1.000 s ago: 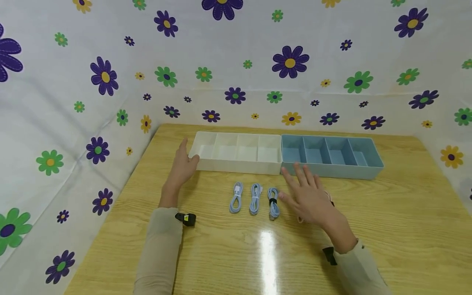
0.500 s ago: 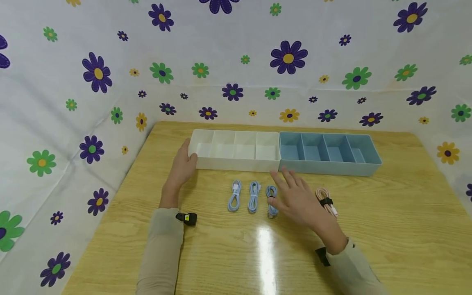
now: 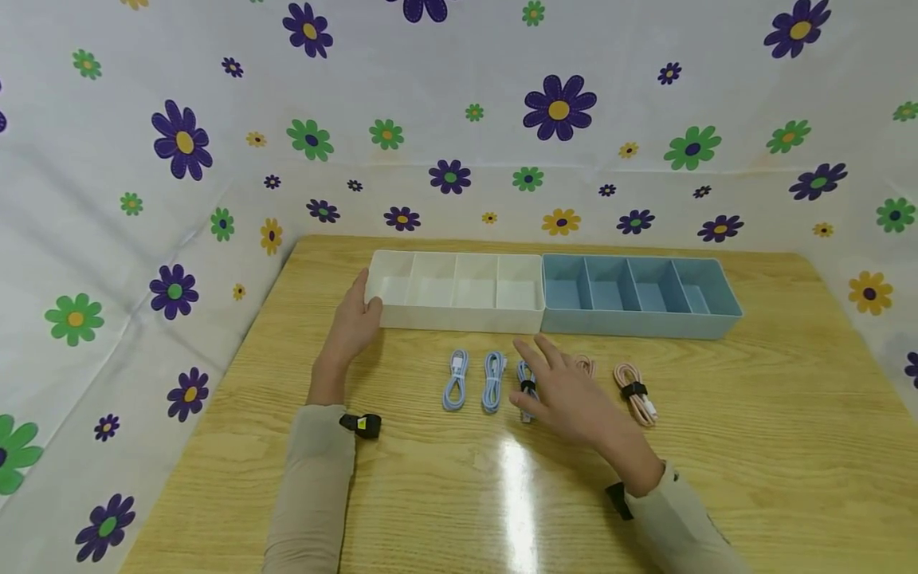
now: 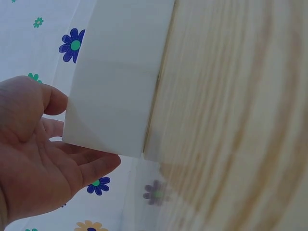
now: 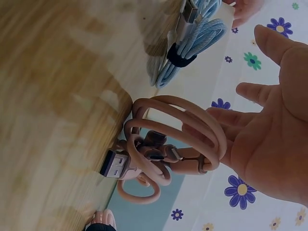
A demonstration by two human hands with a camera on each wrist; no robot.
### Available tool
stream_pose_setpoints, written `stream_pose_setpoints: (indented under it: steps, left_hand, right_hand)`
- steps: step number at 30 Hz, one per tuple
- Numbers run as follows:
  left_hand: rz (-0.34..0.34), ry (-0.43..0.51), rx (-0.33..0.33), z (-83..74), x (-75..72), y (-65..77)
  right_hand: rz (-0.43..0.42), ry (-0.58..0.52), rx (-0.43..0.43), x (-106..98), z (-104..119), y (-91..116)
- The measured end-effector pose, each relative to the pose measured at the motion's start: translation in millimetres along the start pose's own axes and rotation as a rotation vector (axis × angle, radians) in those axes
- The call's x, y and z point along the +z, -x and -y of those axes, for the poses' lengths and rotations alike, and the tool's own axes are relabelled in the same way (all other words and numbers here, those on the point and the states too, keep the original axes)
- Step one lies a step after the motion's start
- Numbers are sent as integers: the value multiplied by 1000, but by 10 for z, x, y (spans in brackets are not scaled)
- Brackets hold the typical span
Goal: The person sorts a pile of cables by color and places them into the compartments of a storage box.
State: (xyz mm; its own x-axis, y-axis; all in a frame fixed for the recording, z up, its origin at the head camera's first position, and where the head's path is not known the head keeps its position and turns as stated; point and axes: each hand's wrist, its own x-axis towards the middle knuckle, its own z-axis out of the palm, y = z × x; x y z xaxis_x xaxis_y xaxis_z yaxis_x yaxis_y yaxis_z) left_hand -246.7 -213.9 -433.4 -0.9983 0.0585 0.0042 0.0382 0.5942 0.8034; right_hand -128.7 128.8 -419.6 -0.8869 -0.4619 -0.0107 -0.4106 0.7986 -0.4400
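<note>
On the table [image 3: 760, 478], another pink cable [image 3: 586, 365] now shows.

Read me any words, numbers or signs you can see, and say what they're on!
No readable words, numbers or brands anywhere.
Yellow label on the black gadget at the left wrist: too small to read.
White box, blue box, cables: no writing I can make out.

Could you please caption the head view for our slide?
Left hand touching a white four-compartment tray, right hand over coiled USB cables.
</note>
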Motion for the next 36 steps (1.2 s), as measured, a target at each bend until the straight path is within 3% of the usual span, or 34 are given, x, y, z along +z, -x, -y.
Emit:
stream_pose_setpoints:
  steps: [24, 36]
  left_hand:
    - [12, -16, -14, 5, -4, 5]
    - [7, -4, -2, 20, 6, 5]
  right_hand:
    - [204, -156, 146, -13, 24, -96]
    - [221, -87, 158, 18, 59, -124]
